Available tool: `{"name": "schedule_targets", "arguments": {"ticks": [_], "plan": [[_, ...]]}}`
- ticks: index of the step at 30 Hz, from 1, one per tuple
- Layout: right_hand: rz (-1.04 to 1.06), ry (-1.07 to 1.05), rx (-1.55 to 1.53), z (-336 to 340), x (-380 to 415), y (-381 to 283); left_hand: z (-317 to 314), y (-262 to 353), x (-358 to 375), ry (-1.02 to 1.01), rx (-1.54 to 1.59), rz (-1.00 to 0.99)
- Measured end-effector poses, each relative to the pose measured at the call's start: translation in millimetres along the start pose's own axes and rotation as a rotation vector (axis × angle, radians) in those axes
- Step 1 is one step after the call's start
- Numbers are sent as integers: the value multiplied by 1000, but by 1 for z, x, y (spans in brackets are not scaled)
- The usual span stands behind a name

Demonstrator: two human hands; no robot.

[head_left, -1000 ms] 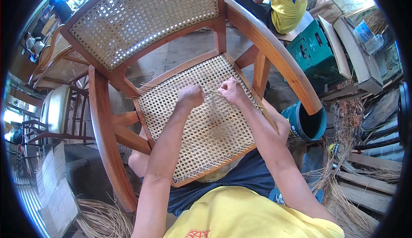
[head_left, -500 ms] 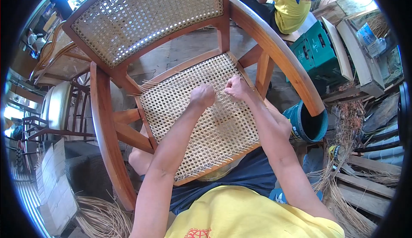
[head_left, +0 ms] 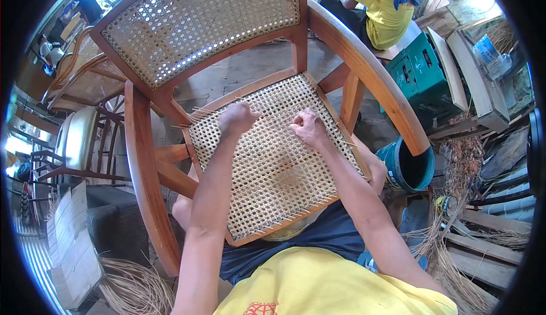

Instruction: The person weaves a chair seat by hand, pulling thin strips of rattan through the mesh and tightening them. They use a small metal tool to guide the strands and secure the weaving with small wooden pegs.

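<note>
A wooden chair (head_left: 364,65) fills the view, its caned back at 12 o'clock. The woven cane seat (head_left: 273,167) lies at centre, over the person's lap. A teal bucket (head_left: 412,167) stands on the floor at 3 o'clock, just beside the seat frame. A person in a yellow shirt (head_left: 384,5) sits at 1 o'clock. The left hand (head_left: 238,119) is fisted on the weave at 11 o'clock. The right hand (head_left: 309,127) rests curled on the weave; what it pinches cannot be told. 2 hands stand apart.
</note>
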State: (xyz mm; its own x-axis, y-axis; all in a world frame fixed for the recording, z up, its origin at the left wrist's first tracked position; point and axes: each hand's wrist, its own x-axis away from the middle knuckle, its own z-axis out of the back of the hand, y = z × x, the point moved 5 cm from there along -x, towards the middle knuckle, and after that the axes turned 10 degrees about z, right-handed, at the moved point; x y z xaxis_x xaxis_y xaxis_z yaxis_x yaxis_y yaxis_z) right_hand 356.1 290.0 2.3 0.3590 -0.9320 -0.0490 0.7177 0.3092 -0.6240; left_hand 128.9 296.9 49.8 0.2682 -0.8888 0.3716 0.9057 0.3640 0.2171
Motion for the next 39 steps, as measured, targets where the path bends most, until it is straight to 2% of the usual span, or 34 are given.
{"name": "schedule_targets", "arguments": {"ticks": [1,2,4,5,7,8,9,11,12,13,15,17,19,21,24,26,27,30,31,32,34,35,37,38,39], "plan": [[3,-3,-2,-1,-1,-3,13,-5,2,21,-18,-64],[1,14,-208,-3,-5,-8,19,5,8,142,-70,-128],[9,-5,-606,-18,-18,-7,34,24,24,20,-22,-60],[8,-7,-607,-18,-24,-6,43,33,36,-22,37,-54],[30,-29,-799,-16,-32,-5,32,35,24,-19,55,-80],[-4,47,-632,-10,-33,-1,22,35,15,-13,75,-104],[-5,48,-630,-8,-31,-1,5,33,4,-14,76,-107],[-77,46,-234,-1,-28,3,-21,29,-9,36,-119,-84],[-103,21,-248,-7,-29,9,-28,27,-8,-52,-117,-60],[-106,20,-248,-7,-27,10,-33,25,-4,-55,-118,-62],[-27,41,-9,-3,-24,7,-40,25,0,-49,-51,-108],[-27,61,-21,4,-26,4,-43,29,2,-61,-70,-118],[-118,-132,-118,6,-29,7,-37,39,5,17,-154,-118],[-114,-112,-127,10,-32,9,-32,50,13,21,-186,-134],[-170,-176,-117,15,-33,10,-31,66,17,136,-201,-232],[-149,-185,-134,13,-35,12,-44,68,8,-7,-213,-208],[-148,-186,-137,11,-36,13,-48,64,6,-8,-215,-205],[-111,-231,-96,-1,-43,15,-51,43,10,-11,34,-209],[-47,-220,-32,-3,-44,8,-51,40,7,-9,34,-209],[17,-209,34,-5,-45,1,-55,36,1,-90,99,-149],[-27,-216,52,-8,-43,-8,-58,27,-5,-288,301,-40],[-70,-225,67,-8,-40,-13,-59,27,-10,-286,304,-42],[-22,-236,147,-11,-33,-17,-67,26,-18,-298,263,-4],[-11,-188,142,-16,-33,-13,-66,27,-16,-270,133,-46],[0,-139,135,-20,-32,-8,-65,26,-13,-268,134,-48]]}}
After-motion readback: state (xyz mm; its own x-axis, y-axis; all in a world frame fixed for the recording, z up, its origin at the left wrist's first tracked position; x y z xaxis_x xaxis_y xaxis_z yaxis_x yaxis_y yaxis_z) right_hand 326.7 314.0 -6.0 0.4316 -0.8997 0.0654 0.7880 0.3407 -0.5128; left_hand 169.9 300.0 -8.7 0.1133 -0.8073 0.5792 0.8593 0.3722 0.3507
